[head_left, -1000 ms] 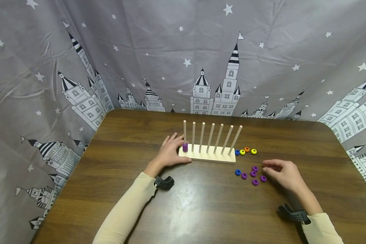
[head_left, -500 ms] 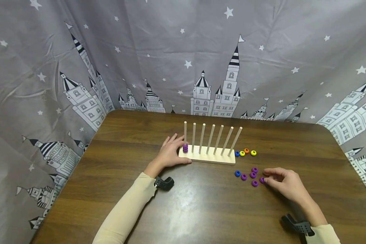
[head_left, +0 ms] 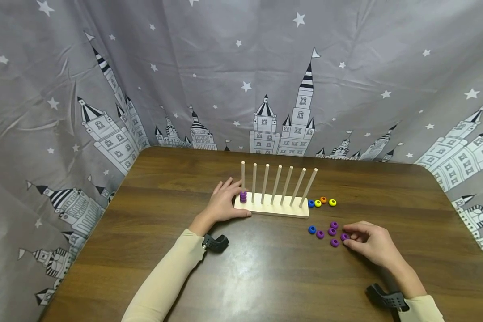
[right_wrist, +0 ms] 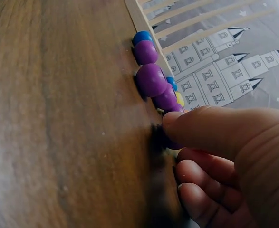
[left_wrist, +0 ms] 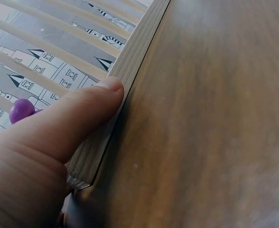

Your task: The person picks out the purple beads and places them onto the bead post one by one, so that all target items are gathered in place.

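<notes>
Grey cloth (head_left: 209,58) printed with white stars and castles hangs behind a brown wooden table (head_left: 265,277). On it sits a pale wooden stand (head_left: 281,211) with seven upright pegs (head_left: 264,183); a short stack of purple beads (head_left: 243,197) circles the leftmost peg. The person's left hand (head_left: 224,203) grips that end, thumb along the front edge. To the right, the right hand (head_left: 372,243) pinches a glossy purple bead (head_left: 344,237) at table level, beside four loose purple beads (head_left: 332,231) and a blue bead (head_left: 312,230). Farther back, near the stand's right end, lie one blue, one orange and two yellow beads. From the head camera, the loose beads show their holes; the left wrist camera reveals the stand's edge grain, and the right wrist camera shows the right hand's curled lower fingers.
</notes>
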`<state>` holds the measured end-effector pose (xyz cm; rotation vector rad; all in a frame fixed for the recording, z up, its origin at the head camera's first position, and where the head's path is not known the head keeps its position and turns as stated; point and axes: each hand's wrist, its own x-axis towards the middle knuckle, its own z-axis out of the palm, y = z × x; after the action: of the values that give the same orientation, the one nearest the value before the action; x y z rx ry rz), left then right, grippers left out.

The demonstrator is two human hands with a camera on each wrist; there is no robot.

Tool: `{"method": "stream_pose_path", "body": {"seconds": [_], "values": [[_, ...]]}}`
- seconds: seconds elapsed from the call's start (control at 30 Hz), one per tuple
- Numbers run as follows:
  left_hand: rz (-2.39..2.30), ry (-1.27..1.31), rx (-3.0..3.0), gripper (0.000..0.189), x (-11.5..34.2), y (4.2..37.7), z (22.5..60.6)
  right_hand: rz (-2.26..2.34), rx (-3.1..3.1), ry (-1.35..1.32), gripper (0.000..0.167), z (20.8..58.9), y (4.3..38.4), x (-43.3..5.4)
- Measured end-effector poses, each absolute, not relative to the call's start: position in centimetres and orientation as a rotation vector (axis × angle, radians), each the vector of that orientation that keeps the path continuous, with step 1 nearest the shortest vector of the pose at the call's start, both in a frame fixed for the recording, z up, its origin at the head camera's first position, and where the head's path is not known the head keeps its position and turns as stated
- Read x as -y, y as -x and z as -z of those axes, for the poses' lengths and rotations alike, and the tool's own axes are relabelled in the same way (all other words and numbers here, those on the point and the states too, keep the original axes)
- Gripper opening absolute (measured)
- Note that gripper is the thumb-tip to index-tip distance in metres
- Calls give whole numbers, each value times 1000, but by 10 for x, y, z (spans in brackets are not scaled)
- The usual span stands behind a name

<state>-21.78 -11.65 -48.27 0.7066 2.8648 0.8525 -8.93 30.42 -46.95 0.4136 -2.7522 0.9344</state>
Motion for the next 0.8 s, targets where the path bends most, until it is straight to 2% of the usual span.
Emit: {"method": "stream_pose_path", "body": {"seconds": [0.43,0.8], "values": [[-860,-711,-2867,71,117,218,483,-864,2672,-478,24,475,91,-302],[-870,-707,-2868,72,118,218,485,-881,2697,-293,21,479,89,-300]]}}
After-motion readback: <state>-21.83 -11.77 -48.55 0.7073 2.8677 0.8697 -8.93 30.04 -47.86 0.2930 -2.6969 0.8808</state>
